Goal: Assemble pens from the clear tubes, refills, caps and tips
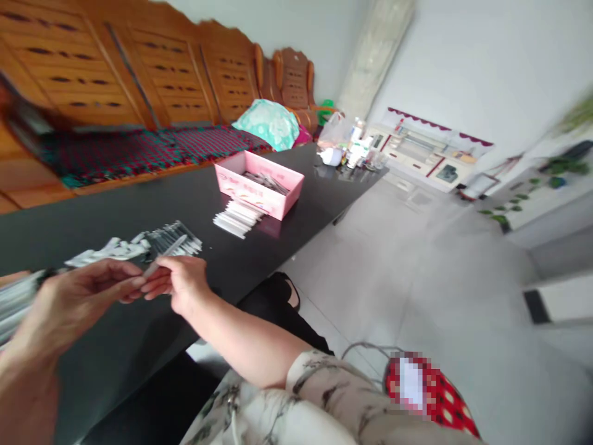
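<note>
The left hand (99,285) pinches the near end of a slim tube (174,246), blurred, perhaps a pen barrel; the right hand (184,279) grips it above a black table (115,210). This two-handed step likely next demands steadiness.

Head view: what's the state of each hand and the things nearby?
Slim stick: in both hands, tilted
Left hand: closed on it
Right hand: closed on it
Pink box: open-topped, part-filled
White sticks: side by side
Clear tubes: side by side
White pieces: loosely grouped
</note>
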Demonstrator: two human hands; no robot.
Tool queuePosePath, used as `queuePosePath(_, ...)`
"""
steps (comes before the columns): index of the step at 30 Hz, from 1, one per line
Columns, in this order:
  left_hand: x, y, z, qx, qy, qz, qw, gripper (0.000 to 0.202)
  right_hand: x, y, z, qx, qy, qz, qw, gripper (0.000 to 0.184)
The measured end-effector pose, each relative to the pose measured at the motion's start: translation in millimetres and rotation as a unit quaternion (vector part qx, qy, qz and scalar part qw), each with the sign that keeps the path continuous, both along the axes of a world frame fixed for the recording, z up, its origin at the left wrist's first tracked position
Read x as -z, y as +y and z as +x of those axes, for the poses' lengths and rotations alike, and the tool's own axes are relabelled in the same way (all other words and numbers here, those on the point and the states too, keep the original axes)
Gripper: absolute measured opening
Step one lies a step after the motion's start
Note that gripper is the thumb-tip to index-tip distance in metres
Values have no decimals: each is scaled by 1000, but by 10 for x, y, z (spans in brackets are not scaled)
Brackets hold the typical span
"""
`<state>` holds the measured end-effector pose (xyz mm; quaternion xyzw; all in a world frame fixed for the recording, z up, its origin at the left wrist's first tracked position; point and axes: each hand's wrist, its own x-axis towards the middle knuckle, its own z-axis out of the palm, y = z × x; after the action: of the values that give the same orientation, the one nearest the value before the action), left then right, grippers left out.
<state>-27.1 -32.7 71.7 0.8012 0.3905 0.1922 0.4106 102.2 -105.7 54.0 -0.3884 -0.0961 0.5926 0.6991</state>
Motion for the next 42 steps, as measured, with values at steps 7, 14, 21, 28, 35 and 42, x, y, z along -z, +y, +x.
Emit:
queuePosePath(7,-12,-203,-111,-13,-129,-23,991,34,-1,115,-6,-35,-53,7,998,15)
queuePosePath(14,207,-23,-242,-120,-172,-4,978,31,179,154,414,-31,-104,-2,994,16)
queuePosePath(21,424,-22,-458,-160,-105,42,981,18,377,245,851,-64,-152,-15,986,21)
queuePosePath(28,528,-188,-684,-180,-66,47,980,12,519,560,1034,-116,-183,-11,976,26)
queuePosePath(35,564,120,-224,-215,-50,97,970,14,514,733,1054,-132,-213,13,968,31)
queuePosePath(42,639,553,362,-248,-43,175,952,13,490,871,1001,-114,-223,34,968,29)
